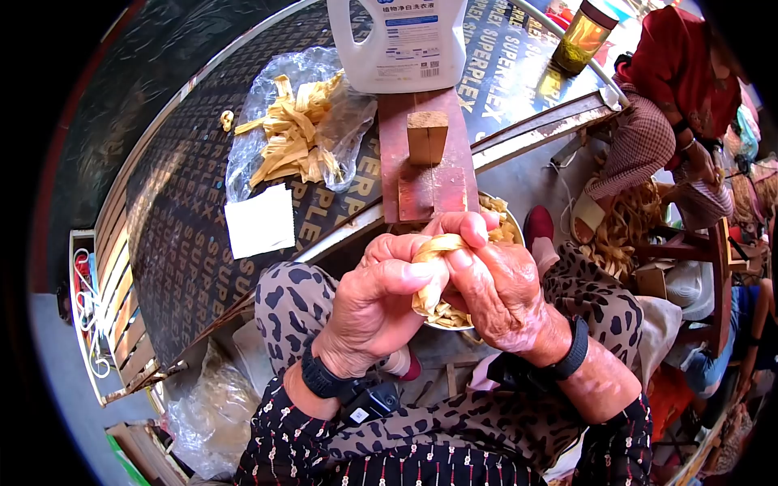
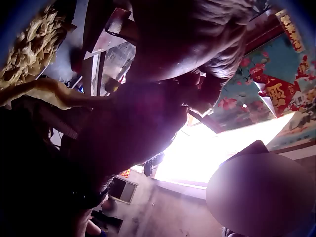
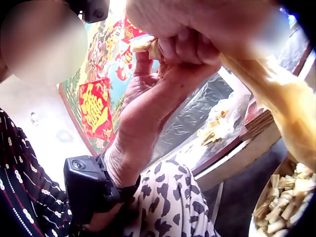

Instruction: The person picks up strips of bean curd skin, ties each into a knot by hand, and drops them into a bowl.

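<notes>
Both hands meet in front of the body in the head view. The left hand (image 1: 377, 292) pinches a pale yellow, folded husk-like strip (image 1: 438, 255) between thumb and curled fingers. From the other side the right hand (image 1: 498, 292) grips the same strip, its fingertips close to the left ones. In the right wrist view a long end of the strip (image 3: 276, 94) hangs down toward a bowl. That bowl of small knotted pieces (image 3: 284, 202) lies below the hands, partly hidden by them in the head view.
On the dark printed board (image 1: 186, 259) lie a plastic bag with loose strips (image 1: 296, 134) and a white card (image 1: 260, 222). A wooden block (image 1: 427, 138) stands on a red bench (image 1: 393, 186), behind it a white jug (image 1: 401, 49). Another person (image 1: 681, 89) sits at the right.
</notes>
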Demonstrator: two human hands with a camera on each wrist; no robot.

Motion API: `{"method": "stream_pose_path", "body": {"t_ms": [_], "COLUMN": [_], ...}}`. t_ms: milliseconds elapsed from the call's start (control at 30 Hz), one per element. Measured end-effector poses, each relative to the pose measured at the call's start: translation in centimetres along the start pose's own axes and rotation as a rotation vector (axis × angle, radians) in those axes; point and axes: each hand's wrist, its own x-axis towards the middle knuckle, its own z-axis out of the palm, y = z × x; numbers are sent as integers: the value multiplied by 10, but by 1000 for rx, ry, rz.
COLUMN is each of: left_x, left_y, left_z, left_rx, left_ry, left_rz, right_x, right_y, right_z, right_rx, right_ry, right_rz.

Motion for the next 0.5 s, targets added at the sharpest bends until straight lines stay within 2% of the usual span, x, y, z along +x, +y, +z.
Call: {"method": "stream_pose_path", "body": {"t_ms": [33, 100, 167, 233, 267, 367, 400, 433, 500], "left_x": [0, 0, 1, 4, 7, 0, 0, -2, -4], "left_y": [3, 2, 1, 0, -4, 3, 4, 7, 13], "left_z": [11, 12, 14, 18, 27, 7, 4, 5, 9], "left_rx": [45, 66, 88, 310, 323, 350, 415, 417, 675], "left_ry": [118, 178, 239, 258, 348, 404, 392, 392, 378], "left_rz": [-20, -26, -30, 73, 144, 92, 159, 160, 14], "right_x": [1, 3, 3, 2, 3, -1, 1, 1, -1], "right_y": [2, 7, 12, 14, 10, 10, 9, 9, 10], "right_z": [0, -1, -2, -8, -11, -16, -16, -16, -14], "right_rx": [0, -204, -118, -419, -477, -501, -545, -544, -691], "right_ry": [1, 37, 48, -9, -3, -44, -42, -41, -21], "right_rz": [2, -153, -91, -158, -153, -57, -78, -79, -154]}}
